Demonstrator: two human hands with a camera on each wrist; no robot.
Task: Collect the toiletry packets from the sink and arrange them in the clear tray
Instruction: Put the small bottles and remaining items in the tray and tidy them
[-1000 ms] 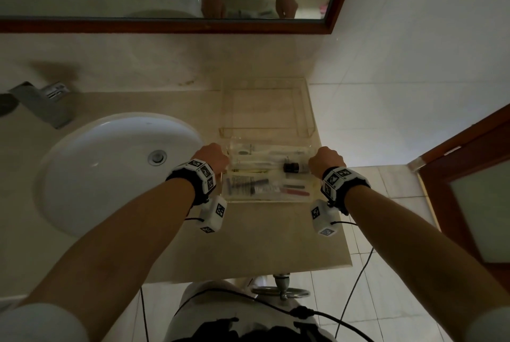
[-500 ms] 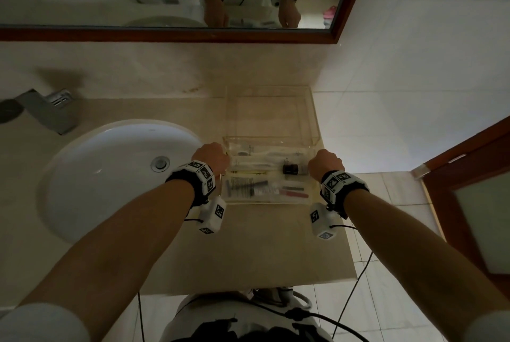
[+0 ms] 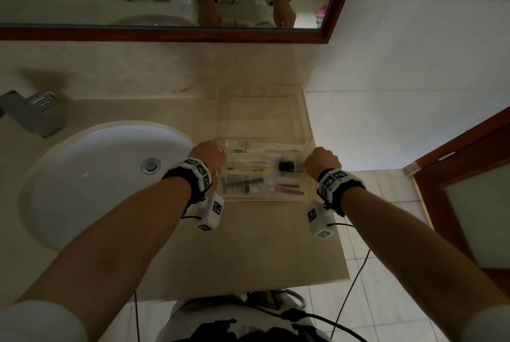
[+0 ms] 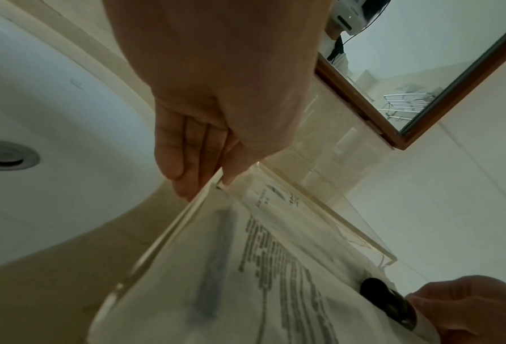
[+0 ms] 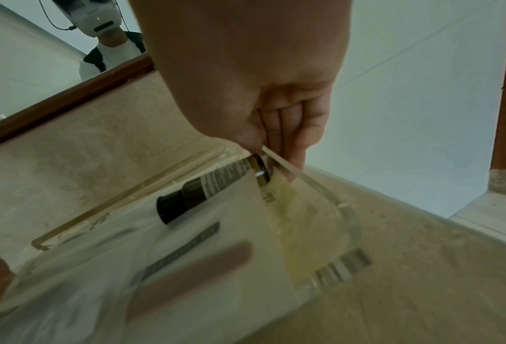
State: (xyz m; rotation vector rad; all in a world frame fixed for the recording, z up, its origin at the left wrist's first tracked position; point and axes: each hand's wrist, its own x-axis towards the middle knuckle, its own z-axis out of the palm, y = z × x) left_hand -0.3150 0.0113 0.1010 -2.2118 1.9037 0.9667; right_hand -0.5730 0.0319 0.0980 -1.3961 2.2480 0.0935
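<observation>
At the centre of the head view, beside the emptied sink (image 3: 91, 176), the clear tray (image 3: 265, 198) is gripped on the table (image 3: 248, 245) at its two short walls, the left hand (image 3: 207, 155) and right hand (image 3: 321, 160) each pinching an edge. The toiletry packets (image 3: 242, 185) already lie flat inside, so collection seems finished. Next, a level lift or slide is probably called for.

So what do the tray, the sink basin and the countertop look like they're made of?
The clear tray looks like rigid acrylic or similar plastic: see-through walls with thick, faintly yellowed edges. The sink basin seems to be glazed white ceramic, smooth with soft sheen. The countertop looks like polished beige stone, perhaps marble, going by its faint mottling; it could be an imitation.
</observation>
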